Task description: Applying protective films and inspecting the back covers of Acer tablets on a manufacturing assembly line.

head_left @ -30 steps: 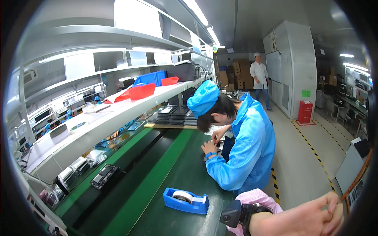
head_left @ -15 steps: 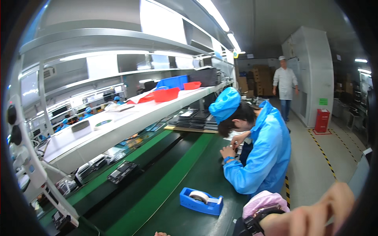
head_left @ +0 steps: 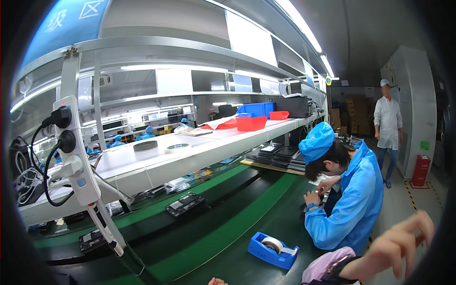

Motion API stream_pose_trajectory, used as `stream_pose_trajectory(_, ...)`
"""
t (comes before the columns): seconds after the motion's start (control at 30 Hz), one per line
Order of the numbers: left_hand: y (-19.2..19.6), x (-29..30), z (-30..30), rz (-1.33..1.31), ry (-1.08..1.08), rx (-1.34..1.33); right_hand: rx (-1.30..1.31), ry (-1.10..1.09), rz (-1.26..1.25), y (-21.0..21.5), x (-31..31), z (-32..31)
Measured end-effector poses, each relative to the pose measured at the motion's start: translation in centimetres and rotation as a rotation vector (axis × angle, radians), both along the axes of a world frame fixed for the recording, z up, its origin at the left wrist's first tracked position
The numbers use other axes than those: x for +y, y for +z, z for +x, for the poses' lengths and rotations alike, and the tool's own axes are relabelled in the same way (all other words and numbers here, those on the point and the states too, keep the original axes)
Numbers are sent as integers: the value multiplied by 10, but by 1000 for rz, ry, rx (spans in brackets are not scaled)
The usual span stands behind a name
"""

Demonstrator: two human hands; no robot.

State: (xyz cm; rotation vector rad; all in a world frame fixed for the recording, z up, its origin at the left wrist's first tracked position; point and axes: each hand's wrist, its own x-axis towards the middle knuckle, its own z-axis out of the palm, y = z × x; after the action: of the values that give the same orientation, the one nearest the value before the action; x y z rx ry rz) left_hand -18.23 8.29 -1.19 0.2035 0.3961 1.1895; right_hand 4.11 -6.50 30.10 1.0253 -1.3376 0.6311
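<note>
Tape sits nearest my right hand (head_left: 396, 244): a white roll in a blue tape dispenser (head_left: 272, 250) on the dark green table (head_left: 209, 237), down and to the left of that hand and apart from it. My right hand comes in from the lower right corner, raised off the table, its fingers (head_left: 418, 228) spread loosely and curled a little, closed on nothing that I can see. At the wrist there is a pink cuff (head_left: 323, 268) with a dark strap across it. Of my left hand (head_left: 217, 281) only a small bit of skin shows at the bottom edge, so I cannot tell how its fingers stand or whether they grip anything.

Just beyond the dispenser a co-worker in a blue coat (head_left: 354, 204) and blue cap (head_left: 317, 141) bends over the table, both hands close together at some small work. A lighter green belt (head_left: 237, 223) runs along the table, with dark flat boards (head_left: 185, 205) lying on the lane beside it. Farther along, a stack of dark trays (head_left: 280, 154) rests on a wooden board. Above runs a white shelf (head_left: 156, 159) carrying red bins (head_left: 251, 123), a blue crate (head_left: 256, 109) and two tape rolls (head_left: 161, 146). On my left a white power strip (head_left: 73, 152) with black plugs is fixed to an upright post. Far down the aisle a person in a white coat (head_left: 387, 126) stands near a red container (head_left: 421, 170).
</note>
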Motion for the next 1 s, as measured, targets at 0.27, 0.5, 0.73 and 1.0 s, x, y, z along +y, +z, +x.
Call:
stream_pose_trajectory(0.27,-1,2,4,51,-46,33,-364,466,-53,1,97,-83)
stream_pose_trajectory(0.5,0,7,7,-21,-86,55,-488,1079,-483,-9,62,-165)
stream_pose_trajectory(0.73,-8,13,0,-181,-23,94,-752,1183,-665,-89,71,-198)
stream_pose_trajectory(1.0,-30,17,-24,75,-34,-146,-1032,845,-1171,-166,101,-208)
